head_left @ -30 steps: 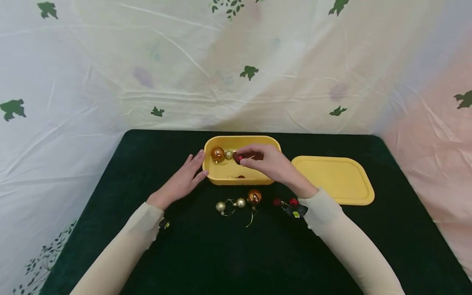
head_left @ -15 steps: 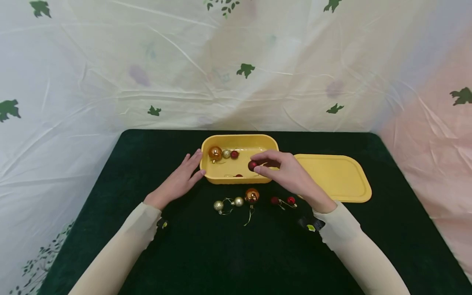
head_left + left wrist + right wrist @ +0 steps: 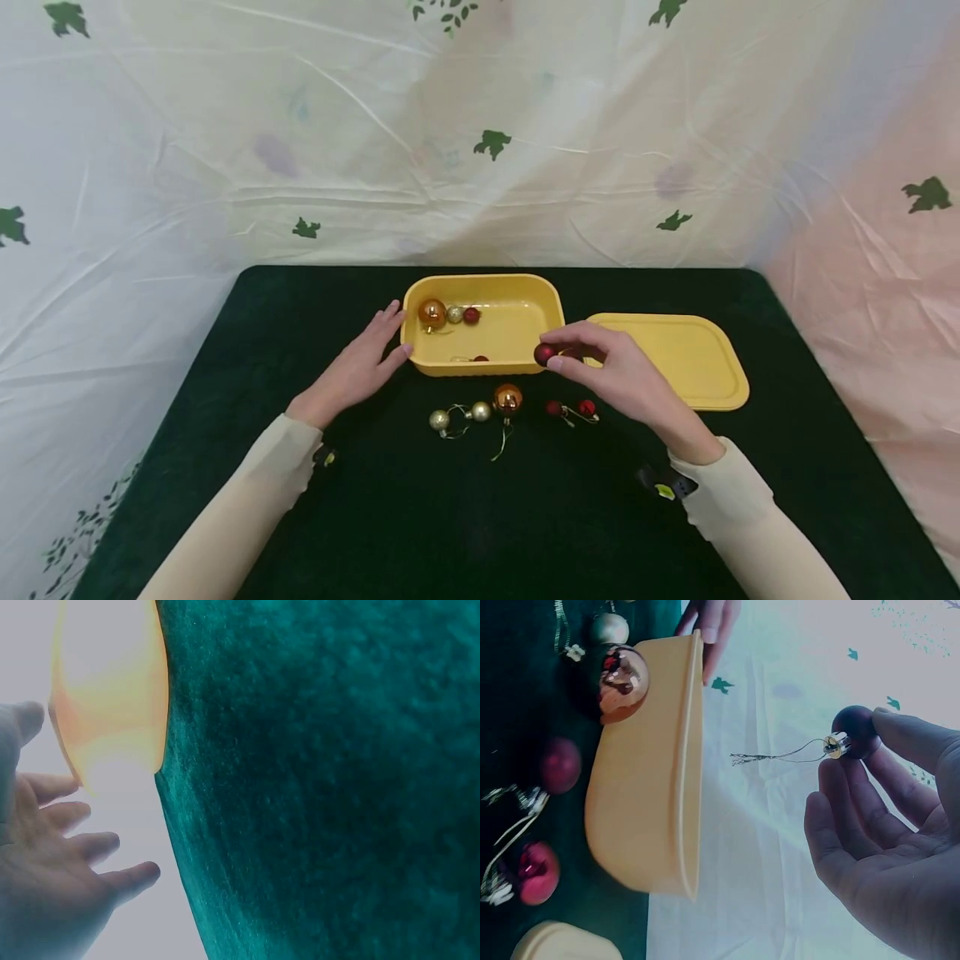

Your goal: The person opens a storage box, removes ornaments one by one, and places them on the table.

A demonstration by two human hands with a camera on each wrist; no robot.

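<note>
My right hand [image 3: 611, 367] pinches a dark red bauble [image 3: 546, 354] between thumb and fingertips, over the near right corner of the yellow box [image 3: 480, 368]. Its thin string loop dangles free in the right wrist view, below a metallic cap [image 3: 835, 745]. My left hand [image 3: 352, 367] rests with straight, spread fingers against the left end of the box. Inside the box lie a large copper bauble [image 3: 432, 313], a small gold bauble [image 3: 454, 314] and a dark red bauble [image 3: 471, 316] in a row. Another red bauble [image 3: 481, 358] peeks out behind the near wall.
Before the box on the dark green cloth [image 3: 480, 517] lie two gold baubles [image 3: 439, 420], a copper bauble [image 3: 507, 400] and two red baubles [image 3: 587, 407], with string loops. The yellow lid [image 3: 697, 367] lies flat to the right. A patterned fabric backdrop [image 3: 375, 167] rises behind.
My right hand has drawn the dark red bauble rightward and toward me, from beside the row in the box to its near right corner. The left hand keeps its place at the box.
</note>
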